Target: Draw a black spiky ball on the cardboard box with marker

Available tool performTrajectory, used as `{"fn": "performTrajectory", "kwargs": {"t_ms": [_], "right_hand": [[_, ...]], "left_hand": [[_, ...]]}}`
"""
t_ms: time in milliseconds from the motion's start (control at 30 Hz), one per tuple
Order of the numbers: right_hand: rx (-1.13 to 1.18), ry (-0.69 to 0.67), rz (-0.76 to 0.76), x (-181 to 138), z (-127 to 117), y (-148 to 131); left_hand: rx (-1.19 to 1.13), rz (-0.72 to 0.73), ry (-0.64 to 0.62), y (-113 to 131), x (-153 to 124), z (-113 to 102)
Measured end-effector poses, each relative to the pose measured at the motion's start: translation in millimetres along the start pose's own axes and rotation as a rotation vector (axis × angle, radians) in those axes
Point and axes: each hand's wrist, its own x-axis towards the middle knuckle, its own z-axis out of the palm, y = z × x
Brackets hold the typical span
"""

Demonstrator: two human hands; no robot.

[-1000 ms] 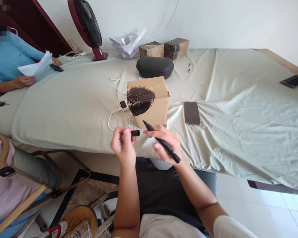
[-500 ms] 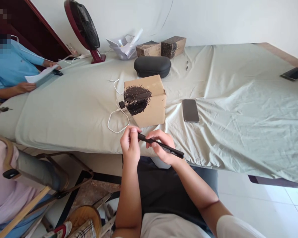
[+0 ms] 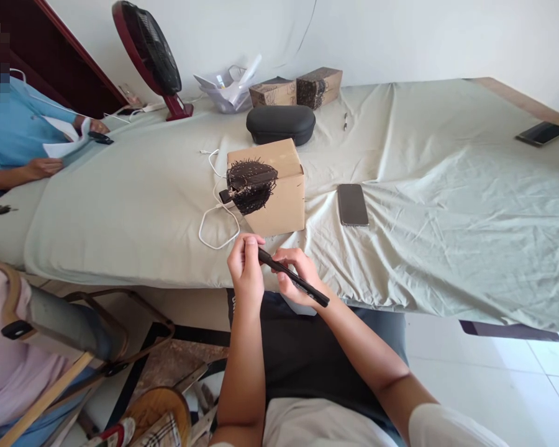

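Note:
A black marker pen (image 3: 302, 284) slants between my two hands at the table's front edge. Fingers and thumb of my left hand (image 3: 246, 261) pinch its upper left end. My right hand (image 3: 300, 273) is closed around the middle of the barrel, whose other end sticks out over the wrist. Just beyond my hands stands a cardboard box (image 3: 284, 192) with a dense black scribble (image 3: 251, 186) on its left part. A white cable (image 3: 200, 226) lies beside the box, and a dark phone (image 3: 353, 205) rests to its right.
Behind the box sit a black case (image 3: 280, 124), a brown carton (image 3: 320, 88) and a plastic basket (image 3: 228, 96). A fan (image 3: 151, 53) stands at the back left. A person in blue (image 3: 23, 130) holds papers. Another phone (image 3: 541, 133) lies far right.
The marker's free end has swung downward and to the left as my right hand turned. Both hands keep hold of it. The person's papers at left have shifted.

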Motion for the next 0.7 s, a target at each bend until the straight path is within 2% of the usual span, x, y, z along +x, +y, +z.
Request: {"fn": "performTrajectory", "kwargs": {"t_ms": [67,167,367,500,700], "right_hand": [[-0.006,0.015,0.025,2,-2,-4],[0.001,0.034,-0.03,9,-6,-9],[-0.01,-0.018,-0.127,13,-11,-17],[-0.071,-0.025,-0.181,11,-12,-20],[-0.213,-0.017,-0.254,10,-14,-25]], "left_hand": [[-0.022,-0.032,0.023,-1,0,-1],[-0.042,-0.047,0.068,0,2,-2],[-0.201,-0.038,0.023,12,3,1],[-0.377,-0.126,0.015,17,2,4],[-0.517,-0.222,-0.015,23,3,4]]}}
